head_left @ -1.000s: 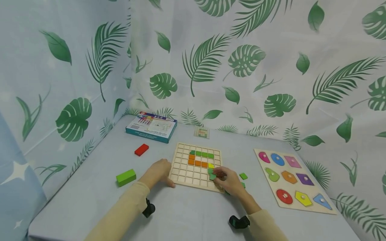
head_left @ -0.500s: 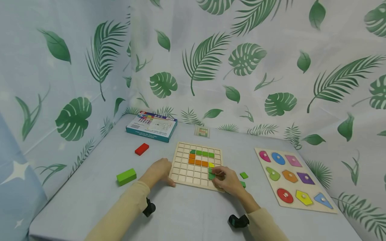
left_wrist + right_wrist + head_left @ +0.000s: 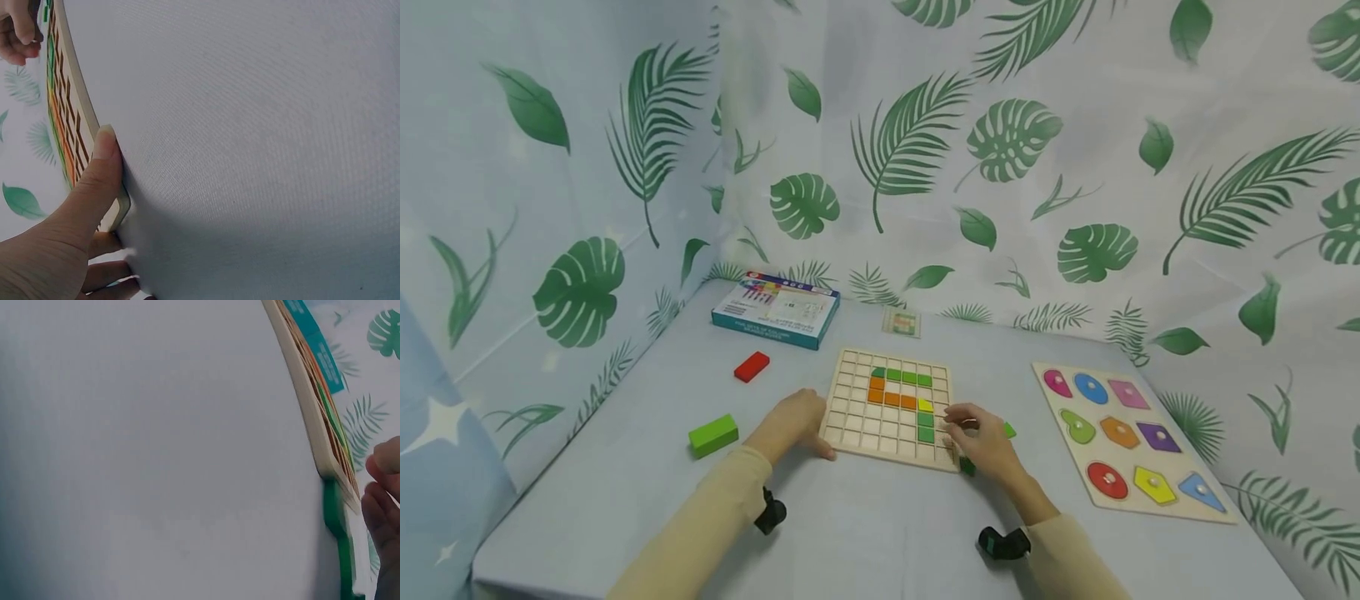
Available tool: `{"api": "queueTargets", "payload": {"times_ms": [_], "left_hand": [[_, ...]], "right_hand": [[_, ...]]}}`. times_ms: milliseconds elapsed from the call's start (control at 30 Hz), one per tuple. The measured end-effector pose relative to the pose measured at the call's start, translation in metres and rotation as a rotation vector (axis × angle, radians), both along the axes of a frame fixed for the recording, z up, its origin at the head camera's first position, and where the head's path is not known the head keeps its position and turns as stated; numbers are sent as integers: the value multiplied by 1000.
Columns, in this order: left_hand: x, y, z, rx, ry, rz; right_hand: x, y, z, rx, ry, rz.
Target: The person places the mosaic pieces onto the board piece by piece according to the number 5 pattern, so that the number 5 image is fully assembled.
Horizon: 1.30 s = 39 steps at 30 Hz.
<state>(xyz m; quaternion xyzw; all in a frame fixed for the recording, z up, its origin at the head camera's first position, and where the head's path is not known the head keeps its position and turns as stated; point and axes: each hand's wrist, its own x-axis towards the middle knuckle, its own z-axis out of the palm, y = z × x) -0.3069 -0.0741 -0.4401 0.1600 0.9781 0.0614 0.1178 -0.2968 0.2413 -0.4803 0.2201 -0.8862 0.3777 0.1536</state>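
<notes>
A square wooden grid board (image 3: pixel 865 423) lies mid-table, bearing green, orange and yellow tiles. Two darker green tiles (image 3: pixel 926 427) sit one below the other under the yellow tile (image 3: pixel 925 406). My left hand (image 3: pixel 793 421) holds the board's near left corner; in the left wrist view its thumb (image 3: pixel 94 187) lies on the front edge and the other fingers are at the side. Over the right edge hovers my right hand (image 3: pixel 988 443), fingers loosely bent, with nothing seen between them. Loose green pieces lie beside it, one dark green (image 3: pixel 967 465) at the board's near right corner.
On the left lie a red block (image 3: pixel 752 367) and a light green block (image 3: pixel 713 436). A game box (image 3: pixel 775 312) and a patterned card (image 3: pixel 901 322) are at the back. A knobbed shape puzzle (image 3: pixel 1093 442) lies on the right. Leafy curtains hang behind.
My right hand has let go of the lower dark green tile, now flat in its cell, and drawn back to the right. The left hand stays at the board's corner.
</notes>
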Motion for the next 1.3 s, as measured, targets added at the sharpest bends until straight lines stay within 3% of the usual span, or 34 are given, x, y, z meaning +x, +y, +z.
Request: {"api": "queueTargets", "payload": {"times_ms": [233,667,1300], "left_hand": [[1,1,3,13,-9,0],[3,-1,6,14,1,-11],[3,0,3,17,-3,-18]], "right_hand": [[7,22,6,50,3,-84],[25,22,9,158,-67,47],[40,25,10,254,-157,65]]}}
